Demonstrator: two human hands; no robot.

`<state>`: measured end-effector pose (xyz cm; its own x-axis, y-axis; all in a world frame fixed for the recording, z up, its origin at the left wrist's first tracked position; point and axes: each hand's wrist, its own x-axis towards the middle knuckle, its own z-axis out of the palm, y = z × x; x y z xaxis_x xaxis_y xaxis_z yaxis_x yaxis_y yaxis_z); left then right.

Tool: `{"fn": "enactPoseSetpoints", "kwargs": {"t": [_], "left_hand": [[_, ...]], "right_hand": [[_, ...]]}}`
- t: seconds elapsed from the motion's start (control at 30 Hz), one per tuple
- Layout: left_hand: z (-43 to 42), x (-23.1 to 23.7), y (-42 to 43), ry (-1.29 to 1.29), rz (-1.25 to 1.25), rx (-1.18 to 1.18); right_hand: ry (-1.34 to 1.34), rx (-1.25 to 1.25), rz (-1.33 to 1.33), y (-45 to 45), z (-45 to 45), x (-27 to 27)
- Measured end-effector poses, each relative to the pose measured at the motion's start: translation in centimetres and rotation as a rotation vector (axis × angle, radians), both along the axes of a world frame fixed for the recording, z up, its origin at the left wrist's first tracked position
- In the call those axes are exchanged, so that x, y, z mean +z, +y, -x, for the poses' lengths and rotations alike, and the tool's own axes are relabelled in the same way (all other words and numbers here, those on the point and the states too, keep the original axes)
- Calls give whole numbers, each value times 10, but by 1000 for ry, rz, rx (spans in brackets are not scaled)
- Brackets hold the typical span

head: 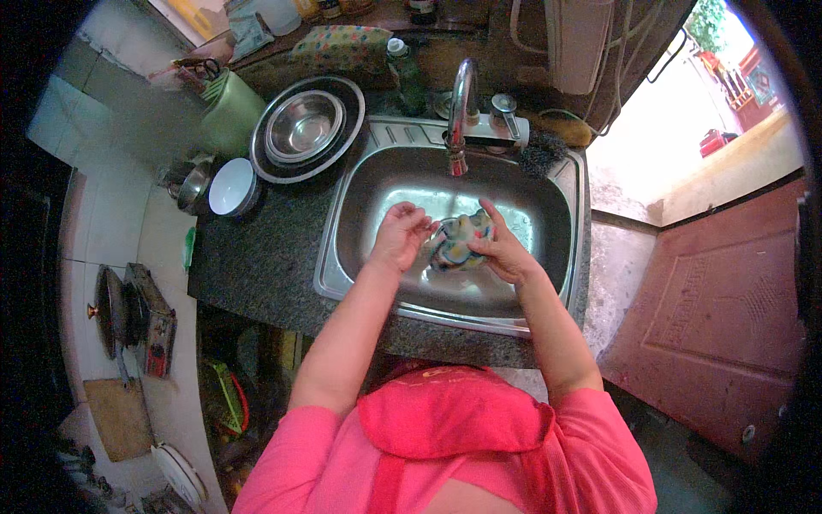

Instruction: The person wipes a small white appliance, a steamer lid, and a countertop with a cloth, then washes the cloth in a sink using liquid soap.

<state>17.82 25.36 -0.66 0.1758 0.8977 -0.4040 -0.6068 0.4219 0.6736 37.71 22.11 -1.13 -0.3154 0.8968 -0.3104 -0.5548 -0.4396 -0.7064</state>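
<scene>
Over the stainless steel sink [359, 257], my right hand [507, 250] holds a bunched, multicoloured patterned cloth [459, 247], thumb in front and fingers behind. My left hand [403, 238] is just left of it, palm turned up and fingers loosely curled. Its fingertips come close to the left edge of the cloth; whether they touch is unclear. The fabric is blurred, and anything inside its folds is hidden. Above and behind both hands, the curved chrome faucet [459, 109] points down into the basin.
Nested metal bowls [307, 128] and a white bowl [232, 186] stand on the dark stone countertop [270, 257], left of the sink. A green bottle [406, 77] stands behind it. Near the faucet lever [504, 112] lies a dark scouring pad [542, 154]. A reddish-brown door [706, 315] is at right.
</scene>
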Motion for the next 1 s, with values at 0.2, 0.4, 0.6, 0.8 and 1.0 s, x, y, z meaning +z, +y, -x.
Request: {"fn": "enactPoseSetpoints", "kwargs": {"t": [0.2,0.4,0.6,0.8,1.0], "left_hand": [[-16,11,-6,472,18,-349],[-37,-8,-24,413,-147,-321],[-20,3,-10,172,-44,-57],[-18,14,-2,201,-63,13],[-18,-39,-19,95,386,-280]], "right_hand": [[-257,-7,-48,-1,-7,9],[-410,-138,-112,9,0,15],[-649,-73,-209,4,-19,11],[-1291,99,-664,-2,-26,-21],[-476,-239,-77,9,5,-10]]}}
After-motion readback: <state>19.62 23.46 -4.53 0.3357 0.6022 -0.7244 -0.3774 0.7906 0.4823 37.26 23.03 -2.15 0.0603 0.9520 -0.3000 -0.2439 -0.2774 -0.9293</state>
